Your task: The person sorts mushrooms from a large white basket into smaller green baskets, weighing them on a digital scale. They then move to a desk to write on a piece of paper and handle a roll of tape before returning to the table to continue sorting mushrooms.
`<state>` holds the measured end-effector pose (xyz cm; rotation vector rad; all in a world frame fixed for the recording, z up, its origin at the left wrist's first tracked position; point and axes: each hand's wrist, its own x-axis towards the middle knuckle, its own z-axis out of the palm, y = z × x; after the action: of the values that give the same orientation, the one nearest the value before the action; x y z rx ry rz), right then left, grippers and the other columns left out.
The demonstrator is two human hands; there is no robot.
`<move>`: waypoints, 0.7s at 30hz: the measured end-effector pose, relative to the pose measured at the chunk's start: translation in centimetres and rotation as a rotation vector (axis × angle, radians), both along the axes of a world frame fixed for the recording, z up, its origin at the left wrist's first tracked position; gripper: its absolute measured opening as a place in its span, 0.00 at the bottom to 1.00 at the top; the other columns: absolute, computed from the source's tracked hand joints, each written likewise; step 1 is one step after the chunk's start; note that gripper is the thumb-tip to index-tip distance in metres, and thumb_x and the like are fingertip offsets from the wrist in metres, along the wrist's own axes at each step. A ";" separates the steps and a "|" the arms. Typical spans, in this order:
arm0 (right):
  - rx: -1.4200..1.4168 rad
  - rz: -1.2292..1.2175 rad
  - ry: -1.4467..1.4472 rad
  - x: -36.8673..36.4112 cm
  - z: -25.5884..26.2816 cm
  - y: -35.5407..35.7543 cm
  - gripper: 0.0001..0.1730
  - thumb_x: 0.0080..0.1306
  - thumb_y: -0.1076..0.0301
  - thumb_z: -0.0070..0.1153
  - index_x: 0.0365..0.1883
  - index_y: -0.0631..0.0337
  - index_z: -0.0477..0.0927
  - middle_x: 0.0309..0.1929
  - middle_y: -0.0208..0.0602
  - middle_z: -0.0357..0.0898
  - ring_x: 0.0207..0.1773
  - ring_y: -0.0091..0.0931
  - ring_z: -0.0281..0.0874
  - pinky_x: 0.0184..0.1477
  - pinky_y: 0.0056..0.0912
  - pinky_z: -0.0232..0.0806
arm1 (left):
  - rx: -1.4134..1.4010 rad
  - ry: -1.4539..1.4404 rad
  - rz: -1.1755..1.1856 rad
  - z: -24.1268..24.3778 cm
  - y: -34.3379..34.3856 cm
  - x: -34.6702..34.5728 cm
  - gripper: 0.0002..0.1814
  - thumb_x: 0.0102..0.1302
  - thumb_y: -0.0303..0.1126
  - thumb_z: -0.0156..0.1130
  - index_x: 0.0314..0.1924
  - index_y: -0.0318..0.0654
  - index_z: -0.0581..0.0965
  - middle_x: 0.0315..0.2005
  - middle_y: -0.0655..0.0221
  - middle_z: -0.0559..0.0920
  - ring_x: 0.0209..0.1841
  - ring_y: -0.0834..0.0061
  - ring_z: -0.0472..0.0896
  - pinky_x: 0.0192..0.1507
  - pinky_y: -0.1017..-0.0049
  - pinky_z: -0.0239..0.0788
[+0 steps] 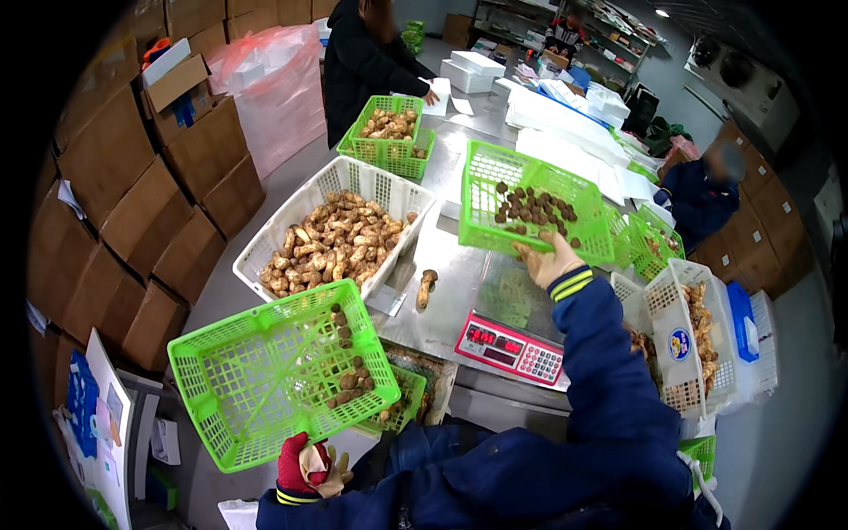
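Note:
My left hand (315, 467), in a red and cream glove, grips the near rim of a green plastic basket (228, 391) with several round brown mushrooms (348, 381) at its right end. My right hand (550, 260), in a cream glove, holds the near rim of another green basket (474, 222), tilted above a digital scale (510, 348) with a lit red display. Small dark round mushrooms (536, 209) lie in that basket. A white plastic crate (248, 262) full of long-stemmed mushrooms (338, 242) stands between the baskets. One long mushroom (426, 289) lies on the steel table (411, 334).
Stacked cardboard boxes (126, 218) line the left. Green baskets of mushrooms (427, 146) stand at the table's far left. White crates (672, 391) stand at right, foam boxes (467, 76) farther back. Three other people stand around: one at back left (358, 59), one at right (702, 199), one far back.

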<state>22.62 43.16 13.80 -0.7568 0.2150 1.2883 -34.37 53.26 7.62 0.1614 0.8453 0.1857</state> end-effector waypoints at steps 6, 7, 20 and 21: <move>-0.033 0.034 -0.096 8.0 -0.5 10.5 0.30 0.67 0.55 0.43 0.56 0.74 0.65 0.44 0.49 0.77 0.31 0.27 0.77 0.32 0.20 0.75 | -0.063 0.391 0.486 10.8 -1.8 10.3 0.22 0.65 0.45 0.49 0.44 0.31 0.71 0.18 0.68 0.74 0.06 0.71 0.62 0.06 0.76 0.54; -0.050 0.012 -0.050 8.7 -0.6 12.1 0.28 0.68 0.55 0.42 0.56 0.72 0.65 0.44 0.52 0.76 0.31 0.28 0.77 0.32 0.22 0.76 | -0.055 0.415 0.520 10.8 -2.1 11.3 0.21 0.65 0.46 0.49 0.44 0.31 0.71 0.19 0.68 0.75 0.06 0.71 0.62 0.06 0.76 0.53; -0.133 0.024 0.043 18.9 -7.4 26.1 0.28 0.67 0.47 0.44 0.50 0.66 0.69 0.39 0.57 0.78 0.30 0.37 0.80 0.25 0.28 0.77 | -0.014 0.010 0.445 1.8 -3.8 10.0 0.20 0.62 0.42 0.57 0.45 0.31 0.75 0.28 0.66 0.80 0.29 0.72 0.77 0.28 0.76 0.73; -0.062 0.105 -0.009 20.0 -7.8 25.9 0.29 0.66 0.44 0.42 0.49 0.63 0.70 0.37 0.56 0.79 0.27 0.36 0.80 0.22 0.28 0.76 | -0.024 0.199 0.575 2.8 -4.0 11.6 0.19 0.61 0.40 0.59 0.44 0.31 0.75 0.29 0.66 0.80 0.29 0.71 0.77 0.29 0.76 0.73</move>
<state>42.61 69.07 6.04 -0.8356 0.2110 1.3821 -22.75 49.30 10.39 -0.0930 1.0780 0.7071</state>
